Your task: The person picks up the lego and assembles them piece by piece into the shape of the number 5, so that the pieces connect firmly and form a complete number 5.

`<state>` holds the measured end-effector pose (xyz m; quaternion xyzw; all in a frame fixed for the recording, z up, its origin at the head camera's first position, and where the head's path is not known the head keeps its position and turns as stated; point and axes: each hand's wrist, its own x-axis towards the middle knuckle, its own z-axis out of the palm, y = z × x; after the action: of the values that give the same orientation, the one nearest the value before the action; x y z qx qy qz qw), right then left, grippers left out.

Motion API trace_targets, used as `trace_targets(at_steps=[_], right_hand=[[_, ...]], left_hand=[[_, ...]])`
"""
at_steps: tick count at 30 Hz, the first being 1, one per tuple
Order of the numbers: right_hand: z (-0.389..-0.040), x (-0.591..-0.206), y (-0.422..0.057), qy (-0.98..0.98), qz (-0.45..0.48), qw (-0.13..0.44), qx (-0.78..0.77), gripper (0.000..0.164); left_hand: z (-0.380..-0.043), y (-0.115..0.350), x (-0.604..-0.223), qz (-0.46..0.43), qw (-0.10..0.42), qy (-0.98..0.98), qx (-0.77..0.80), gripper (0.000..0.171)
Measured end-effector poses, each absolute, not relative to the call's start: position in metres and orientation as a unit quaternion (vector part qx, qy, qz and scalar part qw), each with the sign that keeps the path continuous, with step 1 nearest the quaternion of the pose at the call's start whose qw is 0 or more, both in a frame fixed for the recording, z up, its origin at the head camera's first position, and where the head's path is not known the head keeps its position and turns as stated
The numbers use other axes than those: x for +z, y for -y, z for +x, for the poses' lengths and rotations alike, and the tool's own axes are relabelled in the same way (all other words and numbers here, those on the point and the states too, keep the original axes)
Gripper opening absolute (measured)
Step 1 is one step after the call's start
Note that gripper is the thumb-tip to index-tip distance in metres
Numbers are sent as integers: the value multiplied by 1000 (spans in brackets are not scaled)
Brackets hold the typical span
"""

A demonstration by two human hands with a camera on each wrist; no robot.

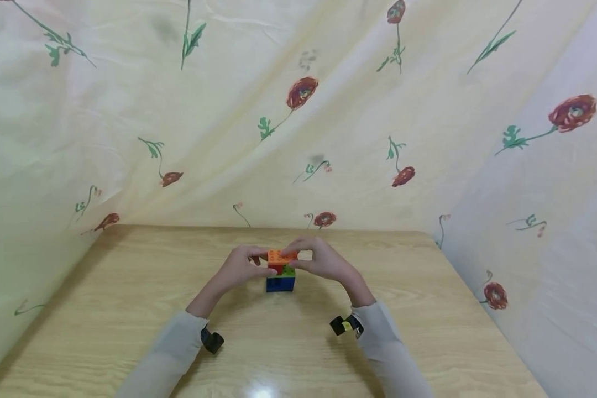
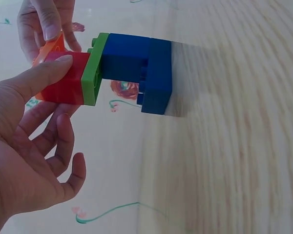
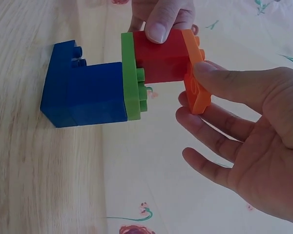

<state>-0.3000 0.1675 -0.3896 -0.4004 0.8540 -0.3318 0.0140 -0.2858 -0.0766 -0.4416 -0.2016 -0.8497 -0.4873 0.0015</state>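
A stack of toy building bricks stands upright on the table. At the bottom is a blue brick (image 2: 159,78) with some bare studs, and a second blue brick (image 3: 98,95) sits on it. Above them come a thin green brick (image 3: 131,80), a red brick (image 2: 73,87) and, on top, a thin orange brick (image 3: 199,95) that overhangs toward the right. My left hand (image 1: 240,268) pinches the red brick from the left, thumb on its near face. From the right, my right hand (image 1: 324,261) holds the orange brick between thumb and fingers.
The stack is on a light wooden table (image 1: 144,298). A cloth with a poppy print (image 1: 219,138) hangs behind the table and along both sides. Dark wrist cameras sit at the left cuff (image 1: 211,340) and the right cuff (image 1: 339,325).
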Motion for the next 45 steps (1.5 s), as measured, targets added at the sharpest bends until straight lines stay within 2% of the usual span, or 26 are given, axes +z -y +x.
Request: trace_targets(at_steps=[11,19,24,29,40,45], right_hand=[[-300,-392,-170,-856,-398,21,-331,32],[-300,-402,-174,-849,-396,4,-350,34],[-301,-408,-178,-843,-385,-8,-375,52],[-305,-416,-186,-838,-364,22,-405,68],[-315,-442,-199,-825,-329,107,-447,62],[-316,-449,-197,-822,-312,125,-459,53]], left_hand=[[-286,77,-441,-212,11,848,-486,43],[-285,76,-444,-191,9,844,-502,44],[-284,75,-443,-185,8,843,-505,46],[-283,76,-446,-186,14,845,-502,48],[-282,83,-443,-193,14,844,-500,51],[-281,86,-440,-194,19,842,-503,50]])
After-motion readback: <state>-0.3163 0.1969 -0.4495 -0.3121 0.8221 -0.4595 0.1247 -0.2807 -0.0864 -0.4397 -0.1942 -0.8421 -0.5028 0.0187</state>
